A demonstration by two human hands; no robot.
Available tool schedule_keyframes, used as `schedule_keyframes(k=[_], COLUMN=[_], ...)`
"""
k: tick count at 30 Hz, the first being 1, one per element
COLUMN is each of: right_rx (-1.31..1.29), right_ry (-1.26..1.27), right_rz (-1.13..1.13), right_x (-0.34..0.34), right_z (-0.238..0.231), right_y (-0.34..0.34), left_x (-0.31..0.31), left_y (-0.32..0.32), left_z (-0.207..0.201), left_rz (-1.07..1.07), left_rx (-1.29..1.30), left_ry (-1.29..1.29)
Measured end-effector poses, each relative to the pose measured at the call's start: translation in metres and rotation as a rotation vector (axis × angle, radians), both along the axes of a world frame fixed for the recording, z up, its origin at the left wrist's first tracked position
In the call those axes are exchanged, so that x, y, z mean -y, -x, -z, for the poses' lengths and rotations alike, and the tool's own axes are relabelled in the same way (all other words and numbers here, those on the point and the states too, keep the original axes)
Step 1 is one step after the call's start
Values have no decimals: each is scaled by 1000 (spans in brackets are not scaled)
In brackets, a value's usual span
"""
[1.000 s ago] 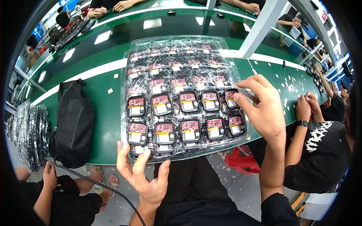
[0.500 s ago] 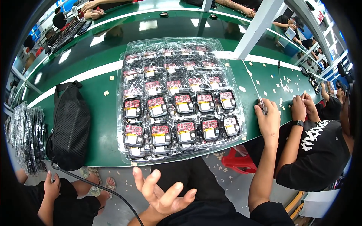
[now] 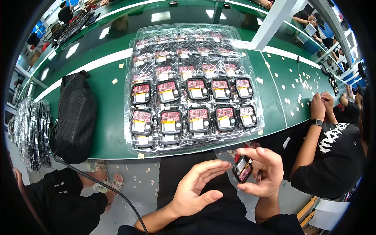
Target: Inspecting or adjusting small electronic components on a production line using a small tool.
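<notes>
My right hand (image 3: 268, 172) grips a smartwatch housing (image 3: 243, 170), a small black square case with a red circuit board, tilted in front of my lap. A thin dark object shows by its palm, too small to name. Close by on the left, my left hand (image 3: 197, 187) holds nothing, its fingers stretched toward the housing and its thumb apart. Beyond both hands, a stack of clear plastic trays (image 3: 128, 145) lies on the green table. Rows of similar open housings (image 3: 198, 118) sit in the front pockets, each with a red board and a silvery block; clear plastic covers the farther rows.
A black mesh bag (image 3: 75, 117) stands left of the trays, with a black cable running toward me. Further left are stacked clear trays (image 3: 33, 133). Small paper bits (image 3: 299, 98) lie scattered on the right. A co-worker's forearm (image 3: 309, 145) reaches in there. A grey post (image 3: 272, 25) rises behind.
My right hand has come from the tabletop at the right to in front of my lap, now showing the housing. My left hand has moved right, beside it. The view has shifted slightly.
</notes>
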State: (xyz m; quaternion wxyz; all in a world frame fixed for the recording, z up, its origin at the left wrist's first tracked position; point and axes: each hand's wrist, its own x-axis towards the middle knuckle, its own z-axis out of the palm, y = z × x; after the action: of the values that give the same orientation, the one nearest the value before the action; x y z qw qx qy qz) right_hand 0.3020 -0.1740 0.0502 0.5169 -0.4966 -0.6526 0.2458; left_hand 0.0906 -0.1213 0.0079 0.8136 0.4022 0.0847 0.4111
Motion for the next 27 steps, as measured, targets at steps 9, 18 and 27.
schedule_keyframes(k=[9,18,27], right_rx=[114,415,605], right_ry=[-24,-5,-237], right_rz=[-139,7,134], right_x=[-14,-5,-19], right_z=[7,21,12], right_y=[32,41,50], left_x=[6,7,9], left_y=[10,13,16], left_z=[8,4,8], left_rz=[-30,-321,-335], left_rx=[34,30,14], left_ry=[279,83,58])
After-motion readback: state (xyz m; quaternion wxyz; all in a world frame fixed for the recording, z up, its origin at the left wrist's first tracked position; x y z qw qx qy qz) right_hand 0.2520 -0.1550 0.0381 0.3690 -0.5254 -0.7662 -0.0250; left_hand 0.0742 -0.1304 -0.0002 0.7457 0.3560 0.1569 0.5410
